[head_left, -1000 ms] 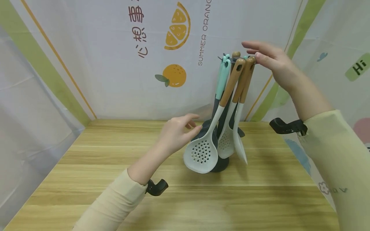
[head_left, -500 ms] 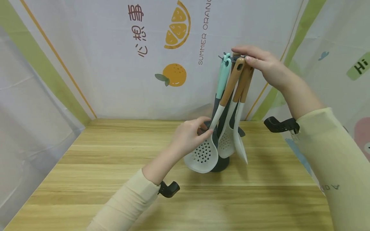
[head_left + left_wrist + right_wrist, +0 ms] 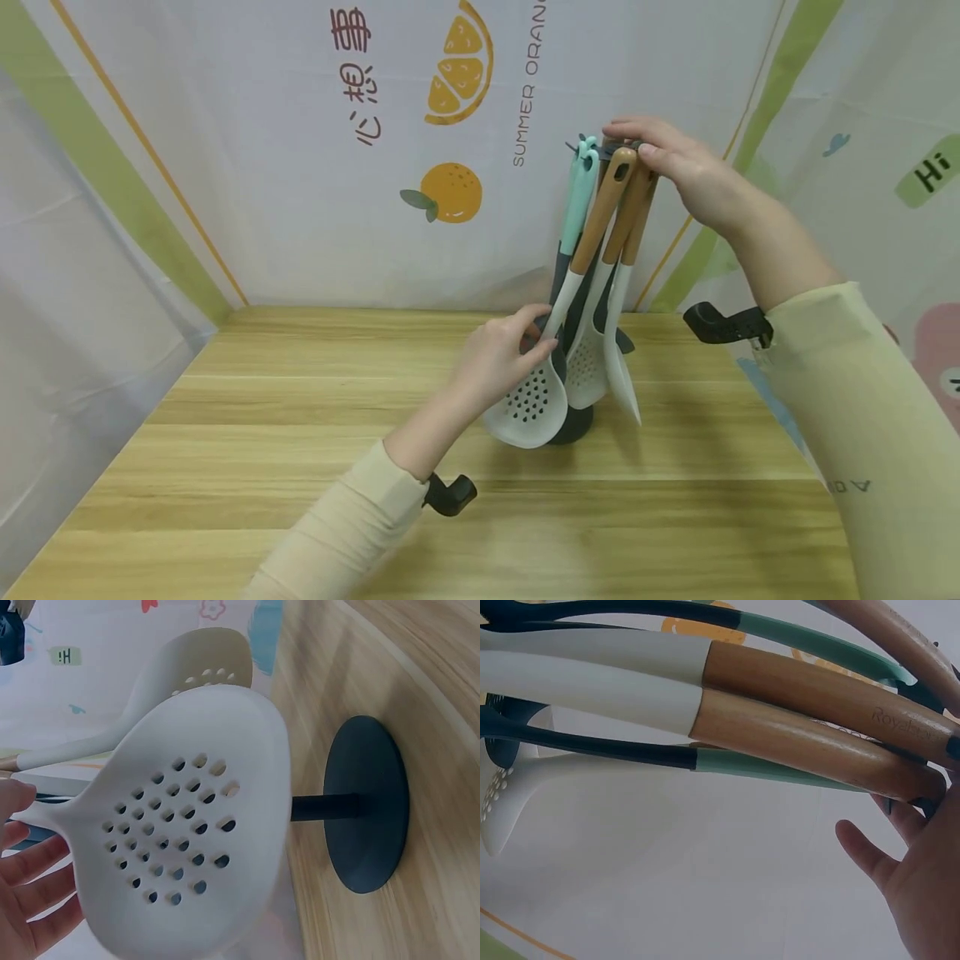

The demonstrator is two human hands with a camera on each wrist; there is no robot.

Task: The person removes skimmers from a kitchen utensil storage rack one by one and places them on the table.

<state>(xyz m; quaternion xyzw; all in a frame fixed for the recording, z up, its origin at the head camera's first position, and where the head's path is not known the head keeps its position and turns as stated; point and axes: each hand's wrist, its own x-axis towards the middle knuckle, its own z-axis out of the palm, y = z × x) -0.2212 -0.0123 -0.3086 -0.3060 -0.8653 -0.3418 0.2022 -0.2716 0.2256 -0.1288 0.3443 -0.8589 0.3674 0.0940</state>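
A rotating-style utensil stand with a dark round base is hung with kitchen tools. Nearest to me hangs a white skimmer with a brown wooden handle and a perforated bowl. My left hand pinches its neck just above the bowl, thumb in front and fingers behind. Up at the stand's top, my right hand holds on from the right, fingers laid over it and thumb on the near side. In the right wrist view, handle ends reach that hand, which partly hides the stand's top.
Beside the skimmer hang a white perforated utensil and another white one, both wooden-handled. Teal-handled dark utensils hang at the left and behind. The stand is on a wooden table, before a printed curtain.
My left hand has moved right and taken hold of the skimmer's neck. My right hand has moved left and settled on the stand's top. The utensils hang nearly as before.
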